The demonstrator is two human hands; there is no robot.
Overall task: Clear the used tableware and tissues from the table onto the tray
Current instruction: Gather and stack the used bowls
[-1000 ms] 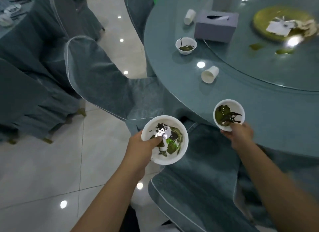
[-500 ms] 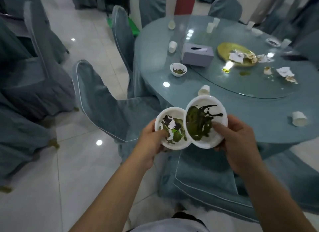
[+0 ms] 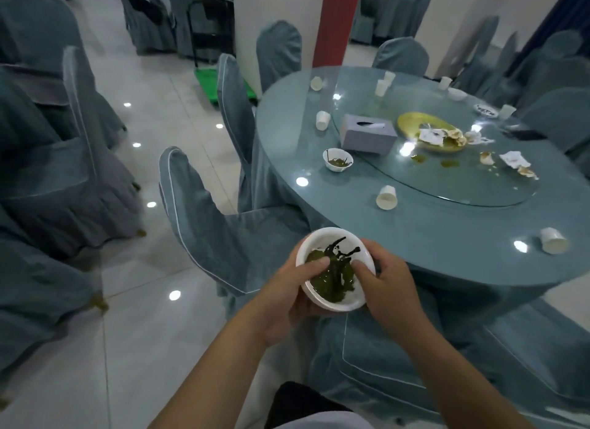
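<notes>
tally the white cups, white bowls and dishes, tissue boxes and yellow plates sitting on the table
white cups: 8
white bowls and dishes: 3
tissue box: 1
yellow plate: 1
total: 13
the held bowl, gripped by the left hand and right hand, is not counted

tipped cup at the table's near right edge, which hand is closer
Right. The right hand holds the bowl's right side, left of and below the cup; the left hand holds the bowl's other side, farther off.
</notes>
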